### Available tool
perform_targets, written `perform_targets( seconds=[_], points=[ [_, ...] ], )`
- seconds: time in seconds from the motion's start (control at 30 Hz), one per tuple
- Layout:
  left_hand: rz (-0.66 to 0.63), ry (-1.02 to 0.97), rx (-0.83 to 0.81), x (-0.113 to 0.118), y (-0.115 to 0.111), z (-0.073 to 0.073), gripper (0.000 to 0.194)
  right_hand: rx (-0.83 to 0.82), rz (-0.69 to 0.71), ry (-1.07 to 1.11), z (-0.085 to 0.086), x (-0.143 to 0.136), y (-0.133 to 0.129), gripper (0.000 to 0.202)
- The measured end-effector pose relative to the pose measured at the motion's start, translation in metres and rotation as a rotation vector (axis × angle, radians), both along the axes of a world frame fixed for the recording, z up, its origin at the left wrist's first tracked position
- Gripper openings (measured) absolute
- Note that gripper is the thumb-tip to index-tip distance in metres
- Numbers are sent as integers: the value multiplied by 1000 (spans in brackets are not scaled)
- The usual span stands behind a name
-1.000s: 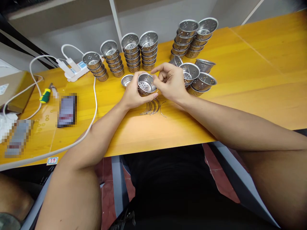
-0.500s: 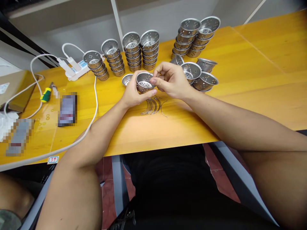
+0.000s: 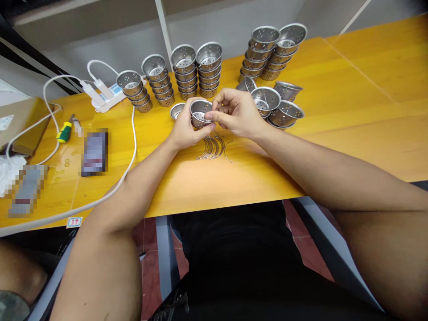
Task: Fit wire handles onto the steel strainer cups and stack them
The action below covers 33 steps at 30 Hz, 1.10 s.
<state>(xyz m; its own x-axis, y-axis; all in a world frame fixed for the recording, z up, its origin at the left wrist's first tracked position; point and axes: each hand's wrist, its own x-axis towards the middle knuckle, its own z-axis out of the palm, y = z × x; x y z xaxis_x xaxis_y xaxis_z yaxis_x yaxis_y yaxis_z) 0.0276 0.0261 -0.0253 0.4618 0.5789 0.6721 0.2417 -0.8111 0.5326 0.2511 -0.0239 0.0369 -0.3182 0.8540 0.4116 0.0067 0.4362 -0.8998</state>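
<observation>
My left hand (image 3: pixel 185 129) is closed around a perforated metal strainer cup (image 3: pixel 199 109), its open mouth tilted up toward me. At the cup's right rim my right hand (image 3: pixel 239 112) pinches a thin curved wire, mostly hidden by the fingers. Below the hands, several curved wires (image 3: pixel 211 148) lie in a row on the table. A second small cup (image 3: pixel 176 109) sits just behind my left hand. To the right of my right hand, several loose cups (image 3: pixel 286 112) lie at different angles, one with a wire across it.
Stacks of perforated cups (image 3: pixel 183 67) stand along the back of the yellow table (image 3: pixel 354 107), with more stacks (image 3: pixel 264 49) further right. On the left are a power strip (image 3: pixel 109 98), a white cable (image 3: pixel 133 138), a screwdriver (image 3: pixel 65 131), a blurred dark item (image 3: pixel 94 154) and a box (image 3: pixel 31 120).
My right thumb and fingertips have shifted slightly left, further over the cup's mouth. The cup has tipped a little; my left hand keeps its hold.
</observation>
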Motion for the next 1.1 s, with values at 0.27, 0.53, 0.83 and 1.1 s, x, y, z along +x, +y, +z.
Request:
perform_targets(
  seconds=[0.27,0.53,0.83,1.1],
  points=[
    [22,21,-8,-2,-2,4,83,-56,0,8,9,-2,-7,84],
    [-1,32,-21,-3,-3,4,85,-40,2,-110,5,4,-5,82],
    [70,-38,-39,-1,3,-2,82,261,-248,-439,2,8,-17,61],
    [55,-82,26,-3,13,-10,86,412,-254,-448,0,9,-15,49]
  ],
)
